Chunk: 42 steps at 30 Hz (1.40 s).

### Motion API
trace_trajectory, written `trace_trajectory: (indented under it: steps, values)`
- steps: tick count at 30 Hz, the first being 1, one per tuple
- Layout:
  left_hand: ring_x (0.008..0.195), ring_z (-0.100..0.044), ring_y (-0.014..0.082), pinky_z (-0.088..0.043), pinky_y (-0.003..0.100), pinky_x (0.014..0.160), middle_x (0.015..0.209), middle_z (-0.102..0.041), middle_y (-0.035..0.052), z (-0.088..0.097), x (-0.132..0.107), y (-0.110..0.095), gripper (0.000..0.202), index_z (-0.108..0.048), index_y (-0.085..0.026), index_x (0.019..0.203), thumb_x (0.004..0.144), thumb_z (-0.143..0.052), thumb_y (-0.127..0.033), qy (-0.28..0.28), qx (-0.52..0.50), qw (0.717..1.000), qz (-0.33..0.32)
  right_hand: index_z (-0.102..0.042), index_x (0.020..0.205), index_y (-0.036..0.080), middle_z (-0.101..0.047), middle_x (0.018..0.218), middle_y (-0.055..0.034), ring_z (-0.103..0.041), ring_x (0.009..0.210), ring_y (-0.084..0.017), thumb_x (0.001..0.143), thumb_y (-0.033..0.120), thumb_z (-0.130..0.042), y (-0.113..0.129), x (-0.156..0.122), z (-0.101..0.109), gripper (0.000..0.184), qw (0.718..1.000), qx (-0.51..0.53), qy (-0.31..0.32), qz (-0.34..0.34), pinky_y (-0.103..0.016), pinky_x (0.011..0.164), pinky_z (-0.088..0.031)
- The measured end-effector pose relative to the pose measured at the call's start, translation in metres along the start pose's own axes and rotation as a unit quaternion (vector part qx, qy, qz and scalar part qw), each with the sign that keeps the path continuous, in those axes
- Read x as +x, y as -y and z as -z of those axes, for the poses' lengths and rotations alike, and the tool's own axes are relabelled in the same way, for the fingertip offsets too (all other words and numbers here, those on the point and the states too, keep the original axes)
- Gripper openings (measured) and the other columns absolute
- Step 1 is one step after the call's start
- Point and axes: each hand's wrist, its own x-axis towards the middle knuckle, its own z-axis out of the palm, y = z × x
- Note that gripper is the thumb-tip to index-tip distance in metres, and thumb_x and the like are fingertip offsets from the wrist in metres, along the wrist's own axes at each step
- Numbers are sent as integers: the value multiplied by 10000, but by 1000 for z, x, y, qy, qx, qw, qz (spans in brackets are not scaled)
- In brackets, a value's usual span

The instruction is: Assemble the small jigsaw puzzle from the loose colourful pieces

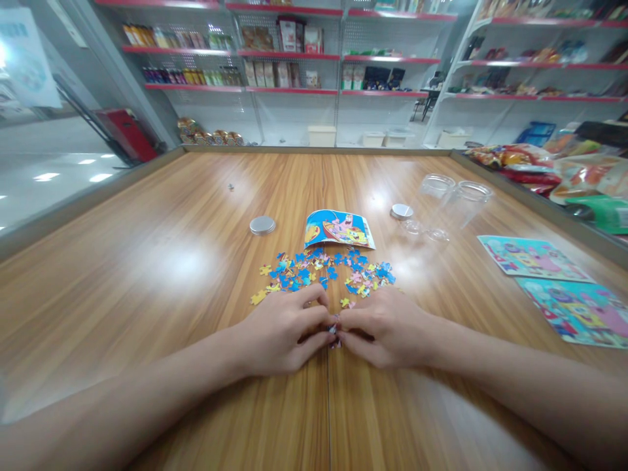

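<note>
My left hand [297, 327] and my right hand [385, 327] meet over the table's middle seam. Between their fingertips are small jigsaw puzzle pieces [335, 333], mostly covered by the fingers. Thumb and index finger of each hand are pinched on them. Just beyond the hands lies a loose spread of blue, yellow and pink puzzle pieces [299, 269]. Behind that spread rests a curled picture card [338, 229] with a cartoon scene on blue.
Silver lids [262, 225] [401, 210] lie left and right of the card. Clear plastic jars [468, 199] stand at the right back. Two cartoon picture sheets [537, 256] [583, 311] lie at the right. Packaged snacks [515, 160] sit beyond the table's right edge; stocked shelves [289, 55] stand behind.
</note>
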Motion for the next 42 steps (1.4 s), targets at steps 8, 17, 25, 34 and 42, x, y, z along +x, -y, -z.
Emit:
trace_trajectory:
  steps: [8, 17, 25, 34, 42]
  values:
    - [822, -614, 156, -520, 298, 725, 1004, -594, 67, -1, 0, -2, 203, -690, -182, 965, 967, -532, -311, -11, -9, 1000, 6, -569, 671, 190, -611, 601, 21, -516, 532, -92, 839, 189, -510, -4, -1, -3, 178, 998, 51, -14, 29, -253, 513, -273]
    - [791, -589, 146, -513, 293, 709, 989, -583, 67, -1, 0, -4, 204, -680, -184, 983, 978, -519, -309, -7, -25, 1000, 16, -572, 678, 196, -597, 597, 30, -509, 520, -90, 813, 169, -518, -6, -3, -1, 148, 996, 71, -11, 42, -255, 502, -272]
    - [828, -607, 170, -526, 319, 710, 1025, -577, 71, 0, -1, -3, 247, -652, -253, 1180, 984, -505, -284, 10, 0, 1000, -6, -566, 689, 198, -613, 617, 31, -510, 536, -90, 854, 207, -515, -8, -5, -6, 173, 998, 61, -10, 14, -264, 510, -264]
    - [812, -608, 159, -519, 302, 703, 987, -591, 57, 1, -1, -1, 206, -705, -242, 1031, 980, -509, -280, 7, -19, 1000, 4, -550, 737, 199, -631, 637, 20, -464, 536, -90, 934, 280, -482, -4, -4, -2, 224, 997, 37, 24, -59, -274, 530, -230]
    - [771, -596, 138, -499, 285, 684, 1007, -582, 56, 1, 0, -3, 215, -700, -226, 978, 985, -497, -295, 17, -12, 1000, 6, -591, 753, 214, -583, 607, 24, -414, 529, -93, 961, 356, -477, -1, -1, 0, 277, 993, 18, 43, -113, -278, 532, -184]
